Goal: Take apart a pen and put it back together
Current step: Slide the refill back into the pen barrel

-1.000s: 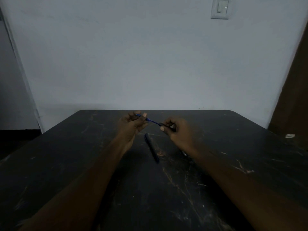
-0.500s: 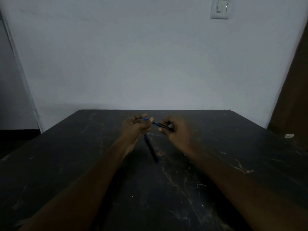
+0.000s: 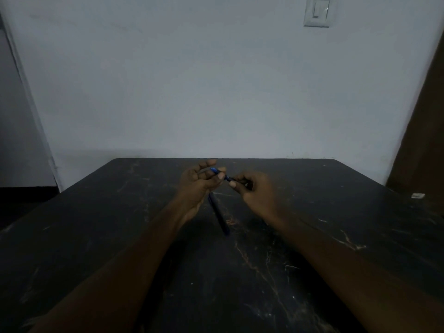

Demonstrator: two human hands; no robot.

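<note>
Dim room, seen from your own head: both forearms reach over a scratched black counter (image 3: 336, 200) toward a pale wall. Your left hand (image 3: 198, 182) is raised just above the counter, palm turned up, its grip pinching a thin blue rod (image 3: 219, 173) between thumb and fingertips while the other fingers curl loosely. Your right hand (image 3: 255, 192) faces it, its grip pinched on a small dark piece (image 3: 241, 181) at the rod's other end; it is too dim to tell just what that piece is. A second ago a long stretch of blue showed between your hands; now they are nearly touching and only a short bit of rod shows. That reads as the rod sliding into the piece your right hand holds, so you are probably rebuilding the pen, though the seating itself is hidden. A long dark tube (image 3: 219, 216) lies on the counter just below and between your hands, untouched, where it lay before; it is likely the part left to fit
</note>
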